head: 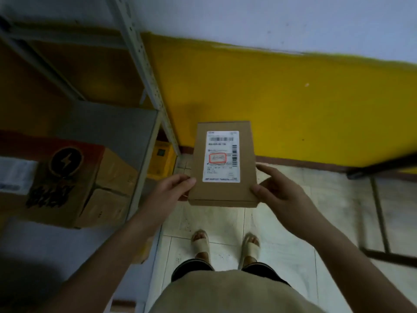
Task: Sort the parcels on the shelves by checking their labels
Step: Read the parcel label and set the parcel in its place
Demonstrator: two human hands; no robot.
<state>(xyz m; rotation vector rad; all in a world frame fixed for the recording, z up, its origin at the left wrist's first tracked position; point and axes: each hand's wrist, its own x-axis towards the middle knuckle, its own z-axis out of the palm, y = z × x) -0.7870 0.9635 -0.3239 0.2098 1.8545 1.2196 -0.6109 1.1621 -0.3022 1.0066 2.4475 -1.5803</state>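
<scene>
A flat brown cardboard parcel (246, 159) is held up in front of me, face up, above the tiled floor. Its white shipping label (222, 155) shows barcodes and a red-outlined box. My left hand (173, 188) grips the parcel's lower left edge, thumb on top. My right hand (274, 188) grips the lower right edge, with the index finger lying along the side. A bigger cardboard box (90, 184) with a black lightning-bolt logo sits on the shelf to my left.
A grey metal shelf unit (144, 71) stands at the left against a yellow and white wall. A small yellow box (161, 160) sits low behind the shelf post. A dark metal frame (379, 199) stands at the right on the tiled floor.
</scene>
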